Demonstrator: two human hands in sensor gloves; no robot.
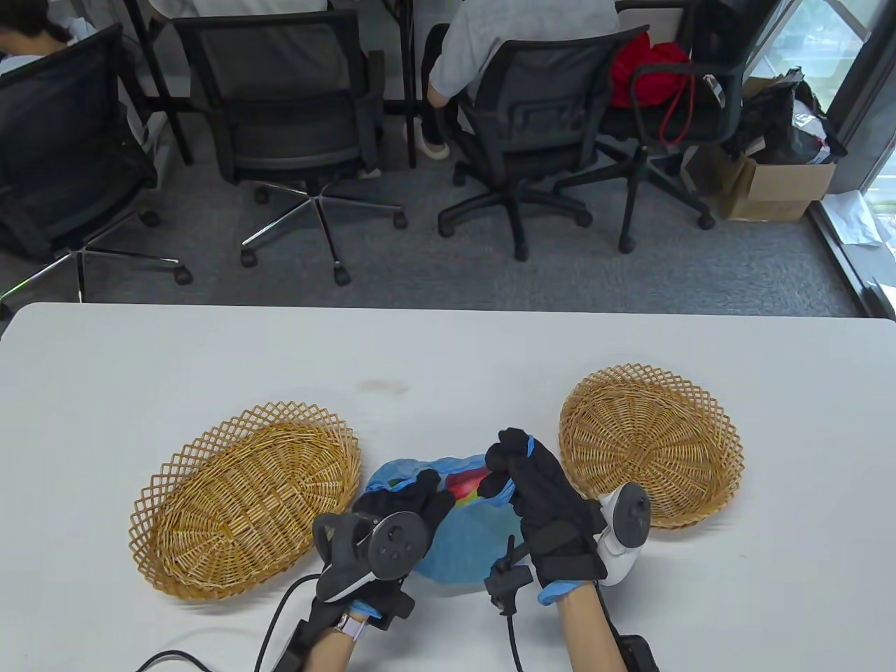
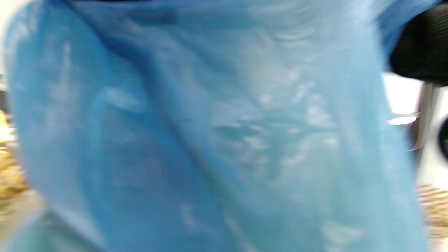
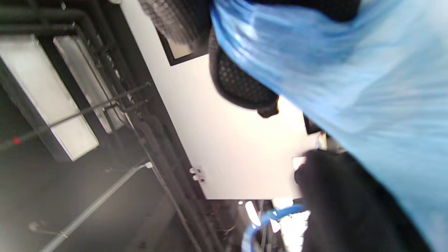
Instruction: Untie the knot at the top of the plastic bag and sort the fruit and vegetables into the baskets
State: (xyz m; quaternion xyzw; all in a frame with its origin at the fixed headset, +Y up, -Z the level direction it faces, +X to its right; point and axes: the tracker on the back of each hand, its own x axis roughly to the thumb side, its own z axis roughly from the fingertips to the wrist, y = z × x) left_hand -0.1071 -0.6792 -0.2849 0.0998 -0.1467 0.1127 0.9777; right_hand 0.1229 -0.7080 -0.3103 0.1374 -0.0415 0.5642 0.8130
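Observation:
A blue plastic bag [image 1: 455,553] sits on the white table [image 1: 448,350] between two wicker baskets. Its mouth stands parted, and red and green produce [image 1: 465,485] shows inside. My left hand [image 1: 427,498] grips the bag's left rim, fingers curled over the plastic. My right hand [image 1: 514,458] pinches the right rim and holds it up. The blue bag [image 2: 224,140] fills the left wrist view, blurred. In the right wrist view the blue bag [image 3: 367,87] covers the right side, with a black gloved finger [image 3: 245,87] beside it.
An oval wicker basket [image 1: 245,504] lies left of the bag and a round wicker basket [image 1: 651,441] lies to its right; nothing is in either. Cables run off the table's near edge. Office chairs and seated people are beyond the far edge.

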